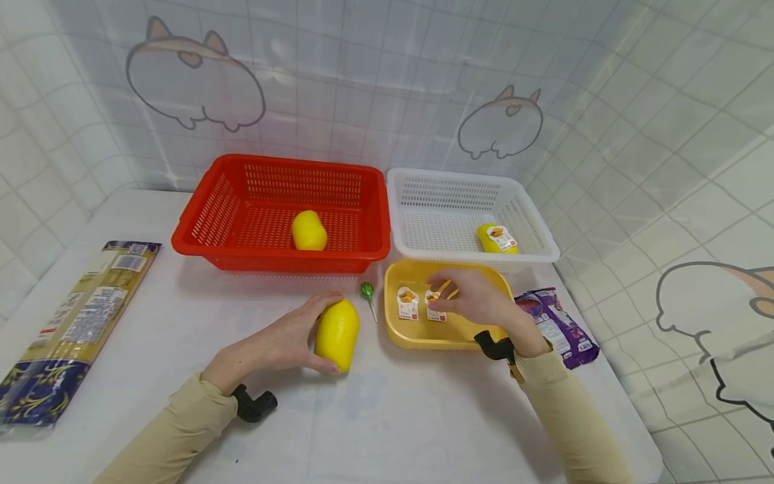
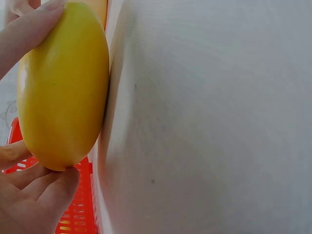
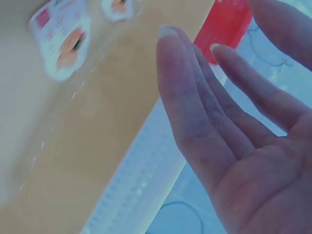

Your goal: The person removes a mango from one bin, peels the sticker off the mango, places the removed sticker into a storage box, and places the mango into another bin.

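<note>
A plain yellow mango (image 1: 337,335) lies on the white table, gripped end to end by my left hand (image 1: 284,339). In the left wrist view the thumb presses one end of the mango (image 2: 66,92) and fingertips hold the other. My right hand (image 1: 478,299) hovers inside the yellow tray (image 1: 396,333), its fingers loosely extended and holding nothing. Two white labels with a mango picture lie on the tray floor; the fingertips overlap the right label (image 1: 437,310), while the left label (image 1: 408,304) is uncovered. The right wrist view shows the thumb apart from the fingers (image 3: 178,92).
Behind stand a red basket (image 1: 290,261) holding a plain mango (image 1: 309,230) and a white basket (image 1: 435,255) holding a labelled mango (image 1: 497,238). A green-headed lollipop (image 1: 367,292) lies between hand and tray. A pasta pack (image 1: 84,323) lies left, a purple packet (image 1: 559,329) right.
</note>
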`<state>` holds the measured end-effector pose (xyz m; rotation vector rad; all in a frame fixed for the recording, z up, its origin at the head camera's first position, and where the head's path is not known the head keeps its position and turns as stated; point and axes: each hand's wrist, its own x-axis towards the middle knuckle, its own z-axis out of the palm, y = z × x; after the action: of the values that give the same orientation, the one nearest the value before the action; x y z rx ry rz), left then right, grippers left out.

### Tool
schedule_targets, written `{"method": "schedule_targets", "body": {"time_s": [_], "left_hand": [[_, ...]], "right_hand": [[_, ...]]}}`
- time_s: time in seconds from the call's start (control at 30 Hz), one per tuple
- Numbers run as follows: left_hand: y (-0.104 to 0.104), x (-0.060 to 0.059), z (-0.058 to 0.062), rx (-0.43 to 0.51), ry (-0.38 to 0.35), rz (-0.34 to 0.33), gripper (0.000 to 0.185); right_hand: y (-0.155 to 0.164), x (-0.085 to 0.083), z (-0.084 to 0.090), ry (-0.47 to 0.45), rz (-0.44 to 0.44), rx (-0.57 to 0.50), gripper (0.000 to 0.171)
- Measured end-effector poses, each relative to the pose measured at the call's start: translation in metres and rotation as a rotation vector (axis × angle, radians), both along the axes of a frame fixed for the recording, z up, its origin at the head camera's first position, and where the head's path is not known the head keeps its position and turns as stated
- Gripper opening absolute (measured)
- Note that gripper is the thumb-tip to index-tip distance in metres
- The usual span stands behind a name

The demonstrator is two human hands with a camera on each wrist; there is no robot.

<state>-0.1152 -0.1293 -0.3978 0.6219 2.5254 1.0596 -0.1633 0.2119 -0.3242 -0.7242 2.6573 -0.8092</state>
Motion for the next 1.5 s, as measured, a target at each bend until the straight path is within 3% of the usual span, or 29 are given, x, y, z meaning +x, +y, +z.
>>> {"method": "schedule_targets", "body": {"time_s": [0.77,0.97,1.23,1.5], "left_hand": [[-0.003,0.001,0.000,-0.011,0.023,0.001,0.121],[-0.003,0.001,0.000,-0.004,0.018,0.003,0.119],[-0.004,0.001,0.001,0.011,0.017,-0.001,0.118],[-0.003,0.002,0.002,-0.001,0.016,-0.003,0.122]], "right_hand": [[-0.065,0.027,0.001,-0.012,-0.028,-0.178,0.048],[-0.081,0.030,-0.003,-0.072,-0.025,-0.209,0.048],[-0.097,0.035,-0.012,-0.069,0.012,-0.250,0.047],[-0.109,0.045,-0.023,-0.122,0.009,-0.251,0.061]]}}
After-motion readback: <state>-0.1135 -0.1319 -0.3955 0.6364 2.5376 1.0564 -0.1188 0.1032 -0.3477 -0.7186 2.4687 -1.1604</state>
